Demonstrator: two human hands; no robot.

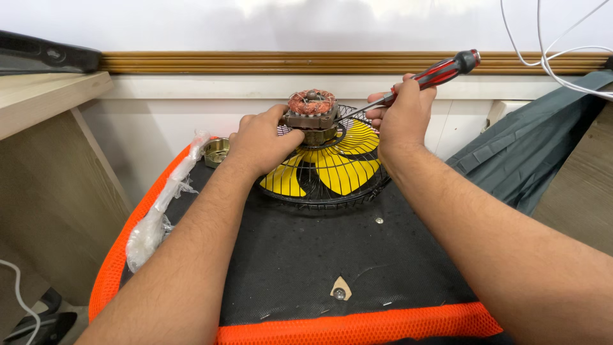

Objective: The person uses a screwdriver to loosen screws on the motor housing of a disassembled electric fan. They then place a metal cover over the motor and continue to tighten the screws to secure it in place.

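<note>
Now, left hand (262,142): fingers grip motor (311,114)
Right hand (401,115): fingers closed on screwdriver (426,78), tip at motor's 3 o'clock
Done: copper windings exposed
Left: motor on fan (332,167)

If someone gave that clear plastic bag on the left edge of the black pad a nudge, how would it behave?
The clear plastic bag looks crumpled and thin, so it would probably be floppy and crinkle rather than slide as one piece. It seems very light for its size. It lies along the orange rim of the pad, so a push outward might well tip it off.
</note>
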